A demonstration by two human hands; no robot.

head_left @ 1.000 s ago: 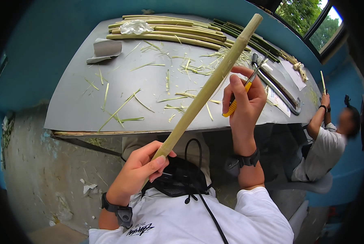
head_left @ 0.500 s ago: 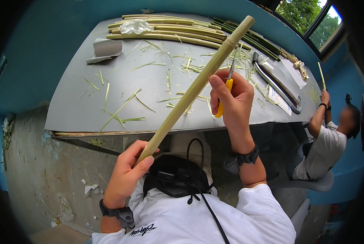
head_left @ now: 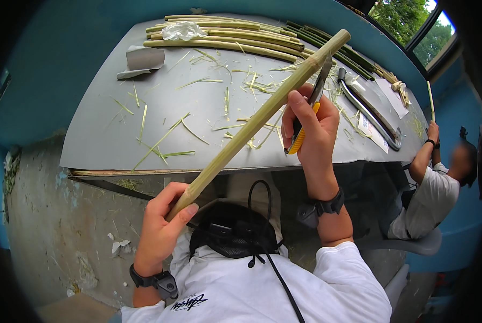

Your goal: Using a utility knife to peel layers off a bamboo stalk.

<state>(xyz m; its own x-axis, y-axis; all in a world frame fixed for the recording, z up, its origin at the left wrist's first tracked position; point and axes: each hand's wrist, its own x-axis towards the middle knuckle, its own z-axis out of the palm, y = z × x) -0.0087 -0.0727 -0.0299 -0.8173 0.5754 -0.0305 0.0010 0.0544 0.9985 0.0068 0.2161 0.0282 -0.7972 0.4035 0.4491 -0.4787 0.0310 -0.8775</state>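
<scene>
A pale green, peeled bamboo stick [head_left: 251, 125] slants from my lap up over the table, its far end at upper right. My left hand [head_left: 164, 220] grips its near end, thumb along the side. In my right hand [head_left: 312, 126] is a yellow and black utility knife [head_left: 301, 129], its blade pointing up beside the upper part of the stick. The blade lies close along the stick's right side; whether it touches cannot be made out. The fingers of my right hand are curled around the knife handle, near the stick.
Peeled shavings litter the grey table [head_left: 103, 118]. At its back lie pale bamboo sticks [head_left: 224, 46], darker green sticks [head_left: 354, 62] and a crumpled white tissue [head_left: 182, 31]. A grey roll [head_left: 144, 59] is at left, a hacksaw [head_left: 367, 110] at right. Another person [head_left: 432, 183] sits at right holding a stick.
The knife has turned, so its blade shows broader and nearer the stick. The stick's upper end has shifted right, and its lower end has moved slightly left and down with my left hand.
</scene>
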